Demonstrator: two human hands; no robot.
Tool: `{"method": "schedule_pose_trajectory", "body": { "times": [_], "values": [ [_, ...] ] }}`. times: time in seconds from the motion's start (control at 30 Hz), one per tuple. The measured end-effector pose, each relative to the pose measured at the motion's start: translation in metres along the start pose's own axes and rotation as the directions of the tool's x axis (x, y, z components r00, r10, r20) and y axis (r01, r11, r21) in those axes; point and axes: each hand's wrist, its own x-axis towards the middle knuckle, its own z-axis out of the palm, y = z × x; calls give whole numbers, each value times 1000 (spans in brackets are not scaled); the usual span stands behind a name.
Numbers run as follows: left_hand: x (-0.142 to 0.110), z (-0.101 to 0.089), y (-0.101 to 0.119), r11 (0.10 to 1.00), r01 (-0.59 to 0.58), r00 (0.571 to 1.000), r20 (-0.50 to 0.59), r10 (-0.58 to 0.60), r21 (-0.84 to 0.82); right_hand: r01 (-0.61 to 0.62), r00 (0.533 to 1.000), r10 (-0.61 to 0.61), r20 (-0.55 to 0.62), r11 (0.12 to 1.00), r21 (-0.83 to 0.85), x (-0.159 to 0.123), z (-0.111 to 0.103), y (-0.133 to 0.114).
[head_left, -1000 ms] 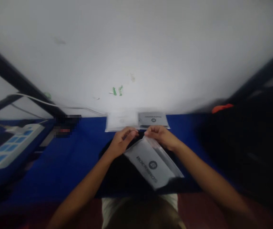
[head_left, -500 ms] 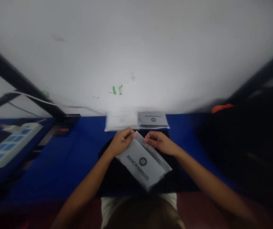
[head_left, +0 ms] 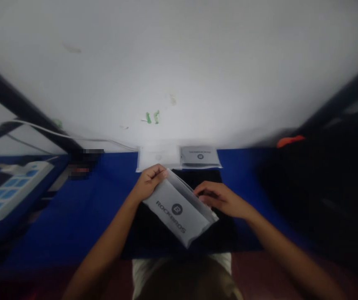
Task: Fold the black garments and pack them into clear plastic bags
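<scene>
A frosted zip bag (head_left: pixel 174 223) printed ROCKBROS is held slantwise over a black cloth (head_left: pixel 144 231). My left hand (head_left: pixel 149 181) pinches its upper left corner between thumb and fingers. At the bag's upper right edge, the curled fingers of my right hand (head_left: pixel 221 198) grip the lip of the opening. The mouth gapes a little along that edge; a small pale piece, perhaps the slider, shows at its lower right end. What the bag contains is hidden.
Against the white wall lie a whitish bag (head_left: pixel 159 158) and a grey ROCKBROS bag (head_left: pixel 200 156) on the blue tabletop (head_left: pixel 110 183). A power strip (head_left: pixel 13 191) is at the left. A dark bulk (head_left: pixel 322 187) fills the right side, with something orange (head_left: pixel 290 141) behind it.
The zip bag and my left hand have shifted slightly left. My right hand has moved down and right along the bag's edge, and the mouth has parted more.
</scene>
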Motion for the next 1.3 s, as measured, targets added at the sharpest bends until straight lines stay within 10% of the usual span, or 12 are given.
{"method": "schedule_pose_trajectory", "body": {
  "times": [0.33, 0.53, 0.63, 0.7, 0.77, 0.93, 1.07, 1.3],
  "values": [
    [-10, 21, 25, 921, -225, 974, 35, 226, 318, 157, 958, -132, 254, 984, -80, 33, 18, 2],
    [-11, 9, 4, 981, -59, 934, -336, 119, 183, 13, 989, 23, -146, 970, 242, 26, 8, 6],
    [-21, 16, -7, 992, 70, 996, -51, -75, -108, 53, 902, 115, -416, 927, 372, 30, 9, 12],
    [-28, 22, -8, 958, 206, 962, 222, -160, -201, 88, 851, 132, -508, 918, 386, 34, 12, 17],
    [-31, 22, -8, 938, 260, 943, 269, -195, -231, 107, 846, 126, -518, 912, 396, 37, 14, 21],
    [-15, -4, -16, 943, 152, 973, -124, -196, -296, 46, 889, 185, -420, 874, 483, 30, 7, 22],
    [10, -30, -40, 991, 87, 876, -467, -123, -98, -119, 940, 287, -185, 783, 611, 19, 1, 16],
    [63, -82, -68, 935, 206, 792, -610, 15, 290, -309, 935, 350, 53, 732, 608, 8, 4, 22]
  ]
}}
